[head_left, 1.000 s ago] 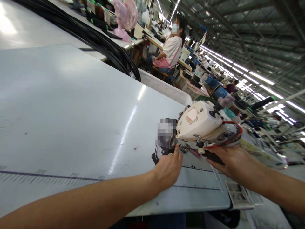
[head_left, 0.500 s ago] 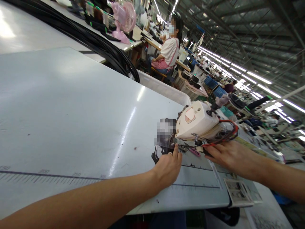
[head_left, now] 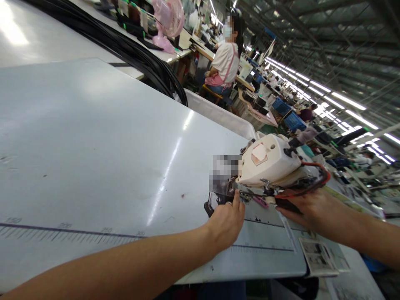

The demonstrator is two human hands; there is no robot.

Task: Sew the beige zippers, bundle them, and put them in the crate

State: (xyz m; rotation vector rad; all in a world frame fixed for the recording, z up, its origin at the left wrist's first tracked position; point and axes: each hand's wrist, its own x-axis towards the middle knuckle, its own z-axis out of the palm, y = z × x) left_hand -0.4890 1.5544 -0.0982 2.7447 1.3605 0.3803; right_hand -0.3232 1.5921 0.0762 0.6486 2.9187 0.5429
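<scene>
A cream sewing machine head [head_left: 268, 160] with red and black cables stands at the right end of a grey worktable [head_left: 93, 150]. My left hand [head_left: 225, 223] rests on a small dark fabric piece [head_left: 215, 199] beside the needle area, fingers curled and thumb up against the machine. My right hand [head_left: 304, 206] reaches under the machine's right side, fingers closed on a dark piece [head_left: 286, 205] there.
A ruler scale [head_left: 78, 233] runs along the table's near edge. Printed paper sheets [head_left: 318, 256] lie at the right. Black cable bundles [head_left: 140, 58] curve across the far table. A pink fan [head_left: 168, 18] and a seated person [head_left: 223, 62] are beyond.
My right hand has shifted slightly and again holds the dark piece under the machine. The view has shifted a little; my left hand stays on the fabric.
</scene>
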